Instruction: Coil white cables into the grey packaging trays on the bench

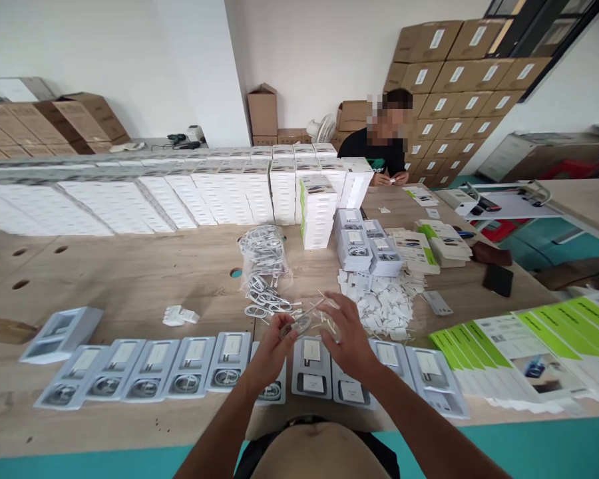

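A coiled grey-white cable point(301, 324) is pinched in my left hand point(272, 349), above the row of trays. One thin end of it seems to stick out toward my right hand point(348, 332), whose fingers are spread apart beside the coil with nothing visible in them. Below my hands, an open tray point(296, 369) holds white pieces in its compartments. Farther left, another tray point(228, 356) has a coiled cable in its lower part and a white piece above. Loose coiled cables point(262, 293) lie just beyond my left hand, in front of a plastic-wrapped cable bundle point(264, 249).
Small white pieces point(387, 303) are heaped right of my hands, before stacked filled trays point(354, 243). White boxes point(229, 199) form a long wall behind. Green-and-white box sleeves point(534, 339) spread at the right. A co-worker point(379, 153) sits across the table.
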Tool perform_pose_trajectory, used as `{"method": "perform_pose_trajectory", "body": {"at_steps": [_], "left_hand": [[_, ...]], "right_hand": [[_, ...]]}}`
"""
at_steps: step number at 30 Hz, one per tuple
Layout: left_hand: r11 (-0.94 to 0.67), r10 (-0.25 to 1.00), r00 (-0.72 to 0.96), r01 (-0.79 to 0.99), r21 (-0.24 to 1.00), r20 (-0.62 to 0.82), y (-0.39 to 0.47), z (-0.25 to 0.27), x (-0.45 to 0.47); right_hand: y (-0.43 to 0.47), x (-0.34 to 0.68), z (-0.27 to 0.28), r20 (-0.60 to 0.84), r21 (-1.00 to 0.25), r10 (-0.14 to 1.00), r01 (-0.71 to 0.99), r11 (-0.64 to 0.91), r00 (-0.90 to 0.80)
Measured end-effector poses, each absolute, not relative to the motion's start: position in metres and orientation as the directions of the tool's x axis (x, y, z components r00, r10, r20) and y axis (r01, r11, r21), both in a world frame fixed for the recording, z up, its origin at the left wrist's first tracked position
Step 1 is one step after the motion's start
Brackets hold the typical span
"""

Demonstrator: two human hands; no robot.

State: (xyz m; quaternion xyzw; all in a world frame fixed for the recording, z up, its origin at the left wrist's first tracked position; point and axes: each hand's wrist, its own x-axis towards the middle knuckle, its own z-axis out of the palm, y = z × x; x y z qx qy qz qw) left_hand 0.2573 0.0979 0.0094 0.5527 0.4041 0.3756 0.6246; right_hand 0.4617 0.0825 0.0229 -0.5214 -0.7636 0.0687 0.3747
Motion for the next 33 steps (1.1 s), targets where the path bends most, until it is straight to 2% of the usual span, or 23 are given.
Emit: {"method": "perform_pose_trajectory", "body": {"at_steps": [2, 4, 6, 10, 12, 15, 18, 20, 22, 24, 26, 29, 33], "left_hand": [[-0.065, 0.913, 0.408, 0.107, 0.992, 0.016, 0.095, 0.013, 0.254], [-0.132, 0.923, 0.380, 0.153, 0.979, 0.065, 0.094, 0.014, 0.255], [-0.088, 0.938, 0.344, 0.136, 0.987, 0.036, 0.093, 0.012, 0.258], [0.196, 0.856, 0.461, 0.127, 0.972, -0.233, 0.094, 0.004, 0.263], [0.270, 0.819, 0.486, 0.144, 0.952, -0.306, 0.094, 0.001, 0.262], [0.205, 0.873, 0.423, 0.135, 0.969, -0.243, 0.094, -0.006, 0.258], [0.070, 0.936, 0.330, 0.164, 0.984, -0.122, 0.094, -0.014, 0.257], [0.024, 0.960, 0.269, 0.210, 0.977, -0.081, 0.092, -0.020, 0.259], [0.012, 0.965, 0.251, 0.256, 0.967, -0.079, 0.089, -0.025, 0.263], [0.030, 0.954, 0.278, 0.289, 0.957, -0.114, 0.085, -0.030, 0.267], [0.082, 0.935, 0.309, 0.290, 0.953, -0.175, 0.082, -0.035, 0.272], [0.227, 0.907, 0.320, 0.180, 0.957, -0.275, 0.080, -0.040, 0.277], [0.381, 0.873, 0.336, -0.019, 0.924, -0.353, 0.080, -0.043, 0.280]], "right_hand": [[0.088, 0.469, 0.028, 0.425, -0.472, 0.866, 0.753, 0.459, -0.263], [0.093, 0.472, 0.029, 0.307, -0.478, 0.883, 0.745, 0.465, -0.354], [0.096, 0.472, 0.026, 0.239, -0.502, 0.898, 0.744, 0.441, -0.370], [0.097, 0.468, 0.017, 0.258, -0.474, 0.905, 0.772, 0.424, -0.339], [0.095, 0.466, 0.014, 0.247, -0.448, 0.901, 0.782, 0.433, -0.357], [0.090, 0.462, 0.016, 0.236, -0.329, 0.896, 0.837, 0.438, -0.376], [0.085, 0.457, 0.020, 0.162, -0.234, 0.933, 0.907, 0.351, -0.320], [0.082, 0.454, 0.021, 0.077, -0.328, 0.966, 0.909, 0.257, -0.246], [0.082, 0.451, 0.018, 0.020, -0.531, 0.984, 0.832, 0.162, -0.179], [0.083, 0.448, 0.010, -0.020, -0.744, 0.993, 0.665, 0.062, -0.115], [0.084, 0.445, -0.002, -0.075, -0.887, 0.995, 0.460, -0.038, -0.062], [0.082, 0.438, -0.022, -0.137, -0.971, 0.990, 0.195, -0.137, 0.010], [0.075, 0.429, -0.034, -0.251, -0.966, 0.968, -0.064, -0.251, -0.003]]}}
